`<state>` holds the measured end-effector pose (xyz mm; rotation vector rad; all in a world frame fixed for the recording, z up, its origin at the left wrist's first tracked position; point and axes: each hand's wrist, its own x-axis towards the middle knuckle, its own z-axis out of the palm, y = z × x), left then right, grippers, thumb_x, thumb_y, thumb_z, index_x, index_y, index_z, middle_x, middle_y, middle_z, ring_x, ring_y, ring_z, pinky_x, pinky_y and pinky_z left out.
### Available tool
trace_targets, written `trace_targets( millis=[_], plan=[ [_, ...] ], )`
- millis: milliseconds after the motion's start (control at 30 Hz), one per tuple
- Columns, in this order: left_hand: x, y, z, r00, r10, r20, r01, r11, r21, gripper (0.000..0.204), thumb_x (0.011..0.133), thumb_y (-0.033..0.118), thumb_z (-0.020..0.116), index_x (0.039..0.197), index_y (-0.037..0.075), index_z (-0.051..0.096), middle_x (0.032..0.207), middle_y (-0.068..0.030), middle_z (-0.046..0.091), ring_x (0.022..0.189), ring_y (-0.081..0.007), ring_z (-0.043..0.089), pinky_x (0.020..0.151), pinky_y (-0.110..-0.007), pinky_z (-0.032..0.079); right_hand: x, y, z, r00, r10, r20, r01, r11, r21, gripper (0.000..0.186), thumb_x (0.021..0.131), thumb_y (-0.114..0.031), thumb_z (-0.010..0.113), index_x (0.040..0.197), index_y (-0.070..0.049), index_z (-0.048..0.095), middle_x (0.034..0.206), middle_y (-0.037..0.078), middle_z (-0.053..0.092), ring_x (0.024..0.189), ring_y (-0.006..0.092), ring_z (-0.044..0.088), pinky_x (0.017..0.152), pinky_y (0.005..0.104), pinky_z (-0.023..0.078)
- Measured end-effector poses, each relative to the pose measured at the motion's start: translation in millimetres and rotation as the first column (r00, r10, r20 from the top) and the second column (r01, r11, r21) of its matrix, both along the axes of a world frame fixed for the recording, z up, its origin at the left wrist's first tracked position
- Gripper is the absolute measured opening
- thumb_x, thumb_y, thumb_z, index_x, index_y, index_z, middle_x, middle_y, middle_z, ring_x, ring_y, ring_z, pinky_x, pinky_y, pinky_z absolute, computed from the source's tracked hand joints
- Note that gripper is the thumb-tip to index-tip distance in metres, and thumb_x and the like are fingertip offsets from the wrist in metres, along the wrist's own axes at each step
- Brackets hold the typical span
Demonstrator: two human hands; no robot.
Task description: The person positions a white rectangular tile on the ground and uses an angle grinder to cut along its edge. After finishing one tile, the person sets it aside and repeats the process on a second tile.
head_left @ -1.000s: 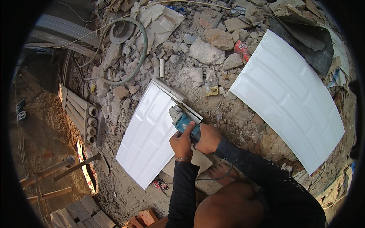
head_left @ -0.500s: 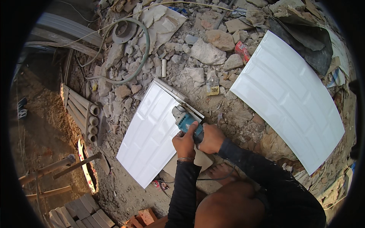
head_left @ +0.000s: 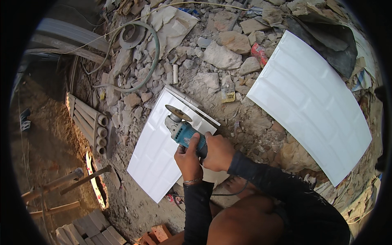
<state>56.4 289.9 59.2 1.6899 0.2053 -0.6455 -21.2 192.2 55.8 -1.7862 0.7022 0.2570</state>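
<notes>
The hands are clamping together on a teal angle grinder (head_left: 188, 134), the left hand (head_left: 188, 163) gripping its body, the right hand (head_left: 218, 153) wrapping its rear end. A white panel (head_left: 314, 106) is lying on rubble (head_left: 220, 55) to the right. A second white panel (head_left: 153, 145) is resting before the person, the grinder showing over it. A green hose (head_left: 158, 51) is curling beyond. The grinder's disc (head_left: 178, 113) is pointing away from the hands; contact with the panel, cannot tell.
</notes>
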Motion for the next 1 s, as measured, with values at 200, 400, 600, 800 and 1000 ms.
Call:
trace_targets(
  millis=[200, 400, 600, 800, 1000],
  plan=[
    [6, 9, 1, 0.99, -0.085, -0.115, 0.08, 0.996, -0.048, 0.026, 0.089, 0.013, 0.073, 0.107, -0.005, 0.068, 0.096, -0.0104, 0.073, 0.08, -0.0188, 0.071, 0.075, -0.031, 0.058, 5, 11, 2, 0.998, 0.065, 0.007, -0.065, 0.998, -0.009, 0.058, 0.069, -0.012, 0.075, 0.116, 0.01, 0.051, 0.098, 0.03, 0.07, 0.095, 0.0469, 0.072, 0.086, 0.0495, 0.059],
    [0, 21, -9, 0.994, 0.002, -0.112, -0.02, 0.987, -0.16, 0.023, 0.088, 0.006, 0.068, 0.106, -0.007, 0.064, 0.098, -0.0129, 0.071, 0.087, -0.0228, 0.071, 0.08, -0.034, 0.058, 1, 24, -6, 0.985, 0.145, 0.098, -0.136, 0.986, -0.098, 0.063, 0.07, -0.015, 0.079, 0.119, 0.013, 0.049, 0.1, 0.031, 0.069, 0.095, 0.0443, 0.072, 0.085, 0.0487, 0.059],
    [6, 51, -22, 0.978, 0.094, -0.189, -0.146, 0.947, -0.285, 0.024, 0.085, 0.005, 0.061, 0.102, -0.011, 0.058, 0.095, -0.0157, 0.067, 0.087, -0.0295, 0.069, 0.089, -0.044, 0.06, -29, -35, -36, 0.938, 0.222, 0.268, -0.275, 0.945, 0.177, 0.056, 0.072, -0.026, 0.086, 0.109, 0.009, 0.062, 0.101, 0.025, 0.071, 0.097, 0.041, 0.071, 0.086, 0.0461, 0.057],
    [17, 83, -27, 0.955, 0.195, -0.223, -0.256, 0.921, -0.292, 0.028, 0.078, 0.009, 0.06, 0.099, -0.009, 0.056, 0.098, -0.0151, 0.061, 0.088, -0.0304, 0.065, 0.094, -0.047, 0.057, 10, -79, -93, 0.964, 0.009, 0.265, 0.083, 0.938, -0.335, 0.037, 0.087, -0.017, 0.074, 0.117, 0.002, 0.065, 0.101, 0.022, 0.071, 0.096, 0.0386, 0.07, 0.085, 0.0445, 0.055],
    [20, 96, -18, 0.958, 0.188, -0.216, -0.257, 0.897, -0.361, 0.029, 0.078, 0.01, 0.06, 0.101, -0.007, 0.055, 0.097, -0.0152, 0.061, 0.088, -0.0308, 0.065, 0.09, -0.046, 0.057, 59, -72, -123, 0.988, 0.023, 0.152, 0.001, 0.988, -0.157, 0.032, 0.09, -0.012, 0.069, 0.118, 0.003, 0.066, 0.101, 0.022, 0.071, 0.096, 0.0373, 0.07, 0.084, 0.043, 0.054]
  ],
)
